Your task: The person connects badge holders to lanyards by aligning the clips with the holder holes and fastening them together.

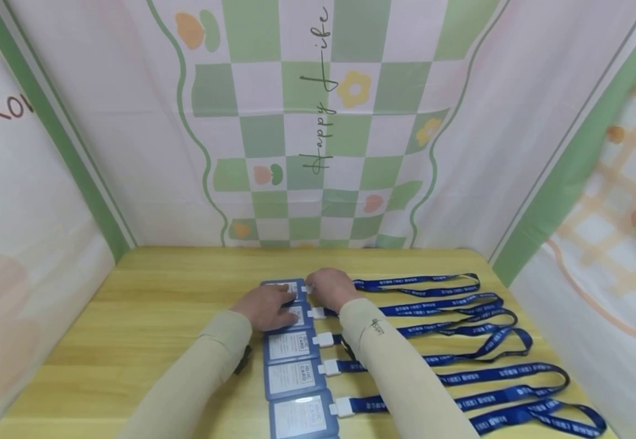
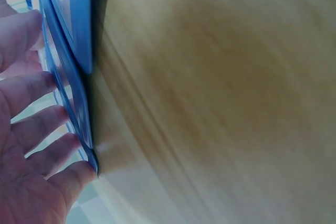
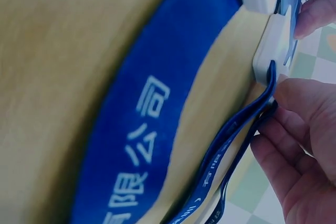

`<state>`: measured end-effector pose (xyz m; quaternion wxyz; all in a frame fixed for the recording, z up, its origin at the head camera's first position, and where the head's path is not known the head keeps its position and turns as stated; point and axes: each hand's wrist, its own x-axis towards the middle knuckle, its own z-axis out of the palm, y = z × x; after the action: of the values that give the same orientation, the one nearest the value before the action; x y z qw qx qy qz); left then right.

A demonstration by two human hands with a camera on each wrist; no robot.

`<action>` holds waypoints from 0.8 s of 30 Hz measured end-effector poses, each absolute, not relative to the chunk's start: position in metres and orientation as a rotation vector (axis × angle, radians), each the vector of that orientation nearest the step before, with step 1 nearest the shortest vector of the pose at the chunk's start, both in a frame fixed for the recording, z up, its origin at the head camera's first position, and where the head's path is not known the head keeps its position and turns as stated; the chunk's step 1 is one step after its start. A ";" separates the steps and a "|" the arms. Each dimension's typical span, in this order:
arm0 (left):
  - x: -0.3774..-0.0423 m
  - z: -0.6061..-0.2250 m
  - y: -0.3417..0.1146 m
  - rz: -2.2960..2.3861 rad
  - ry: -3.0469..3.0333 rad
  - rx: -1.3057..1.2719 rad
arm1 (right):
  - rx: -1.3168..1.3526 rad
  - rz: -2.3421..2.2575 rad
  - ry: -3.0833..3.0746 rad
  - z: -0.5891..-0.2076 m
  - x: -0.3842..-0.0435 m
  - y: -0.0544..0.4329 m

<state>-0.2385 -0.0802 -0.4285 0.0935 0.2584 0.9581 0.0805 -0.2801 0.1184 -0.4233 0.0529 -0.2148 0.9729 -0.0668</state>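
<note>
Blue-framed badge holders with white cards stand in a column on the table, each joined by a white clip to a navy lanyard. My left hand (image 1: 265, 308) rests over the two farthest ones, its fingers spread on the farthest badge holder (image 1: 271, 283) and its thumb on the second badge holder (image 1: 303, 308). In the left wrist view those fingers lie along a holder's blue edge (image 2: 79, 98). My right hand (image 1: 331, 288) pinches the farthest lanyard (image 1: 416, 281) at its white clip (image 3: 266, 51), thumb and fingertips right at the clip's end.
Nearer me lie several more badge holders (image 1: 291, 346) in line, their clips (image 1: 342, 406) pointing right. Their lanyards (image 1: 504, 372) stretch in loops across the right of the wooden table (image 1: 175, 305). Patterned cloth (image 1: 263, 134) hangs behind and at both sides.
</note>
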 end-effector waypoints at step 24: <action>-0.237 -0.431 -0.081 0.282 2.822 0.735 | -0.478 -0.236 2.989 -0.434 -0.278 0.153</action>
<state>-0.2371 -0.0813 -0.4309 0.1056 0.2496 0.9578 0.0956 -0.2777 0.1527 -0.4344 0.0526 -0.1572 0.9831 -0.0776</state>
